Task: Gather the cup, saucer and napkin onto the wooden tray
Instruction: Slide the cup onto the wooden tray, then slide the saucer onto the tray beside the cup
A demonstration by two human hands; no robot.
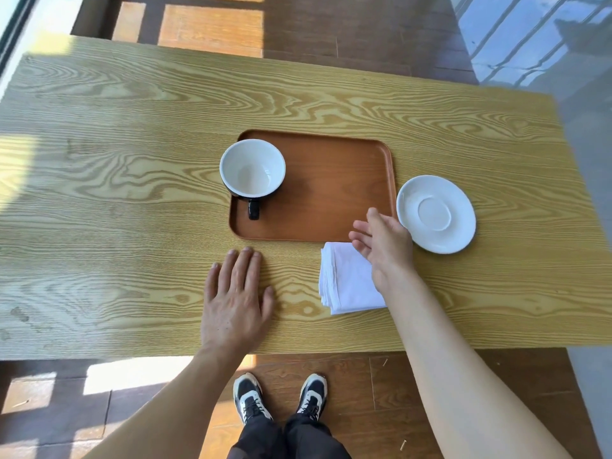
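A brown wooden tray (334,193) lies mid-table. A cup (252,168), black outside and white inside, stands upright on the tray's left part, its handle pointing toward me. The white saucer (435,214) rests on the table just right of the tray. In front of the tray's near right corner lies a folded white napkin (344,279). My right hand (384,241) hovers open above the napkin's far end, beside the saucer's left rim, holding nothing. Palm down on the table in front of the tray, my left hand (236,299) lies flat with fingers spread.
The light wood-grain table (116,200) spreads wide on both sides of the tray. Its near edge runs just behind my wrists. Below it I see dark floorboards and my two shoes (280,397). Sunlight patches fall on the table's left side.
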